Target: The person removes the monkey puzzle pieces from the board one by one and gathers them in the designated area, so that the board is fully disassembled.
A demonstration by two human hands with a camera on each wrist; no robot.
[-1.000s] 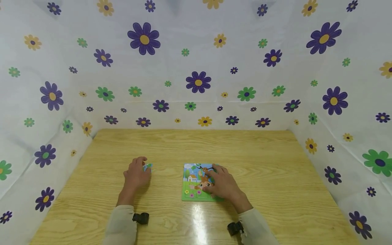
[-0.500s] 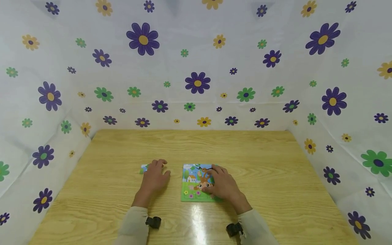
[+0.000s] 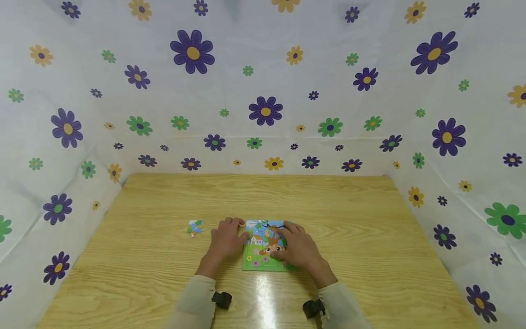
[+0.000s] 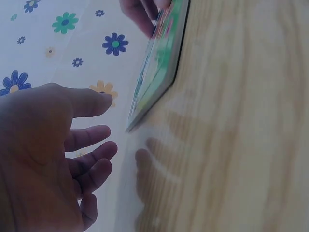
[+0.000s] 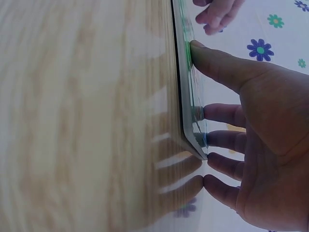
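Observation:
A square jigsaw puzzle board (image 3: 255,252) with a monkey, a small house and flowers lies flat on the table. My right hand (image 3: 302,246) rests over its right side; in the right wrist view the thumb (image 5: 219,63) and fingertips touch the board's face and edge. At the board's left edge is my left hand (image 3: 227,236), with fingers loosely bent and nothing in them. The left wrist view shows its thumb and fingers (image 4: 94,137) apart from the board's corner. A loose puzzle piece (image 3: 195,227), blue and green, lies left of the left hand.
The wood-grain table (image 3: 349,205) is enclosed at the back and sides by white cloth (image 3: 230,91) printed with flowers. A black wrist camera (image 3: 223,300) is strapped at the left sleeve, another black camera (image 3: 313,308) at the right.
My left hand has let go of the loose puzzle piece and moved right to the board's left edge, leaving the piece on the table. The right hand has stayed on the board.

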